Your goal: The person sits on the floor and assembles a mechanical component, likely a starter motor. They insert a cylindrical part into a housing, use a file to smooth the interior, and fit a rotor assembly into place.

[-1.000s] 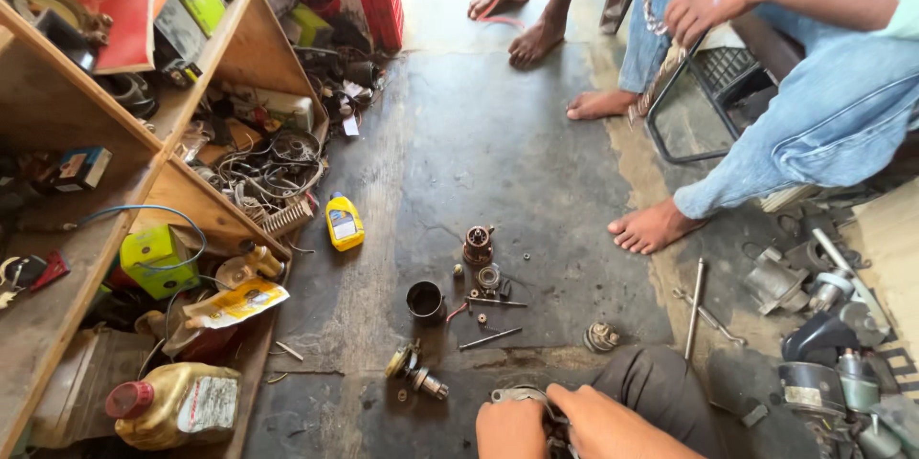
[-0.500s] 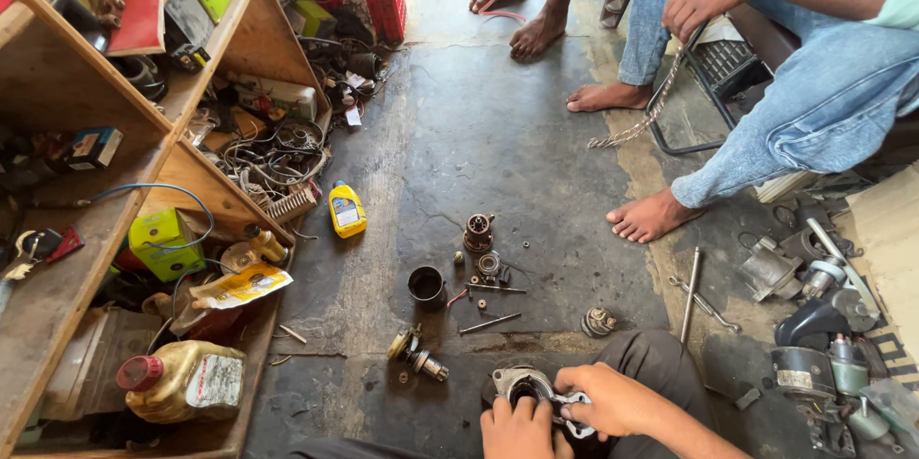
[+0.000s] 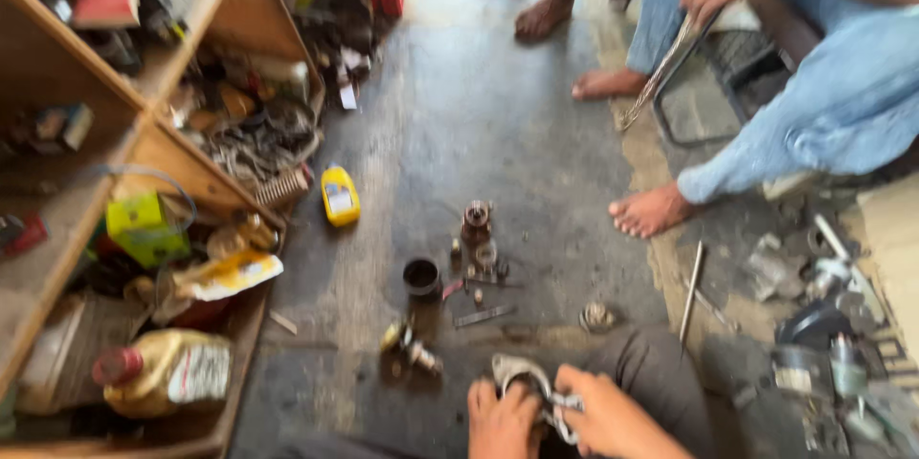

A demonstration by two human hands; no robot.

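Left hand and right hand both grasp a ring-shaped metal part at bottom centre, over the person's lap; black cup sits on the floor just ahead

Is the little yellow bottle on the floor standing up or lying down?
Lying down. The yellow bottle rests flat on the grey floor, with its pale label facing up, beside the wooden shelf.
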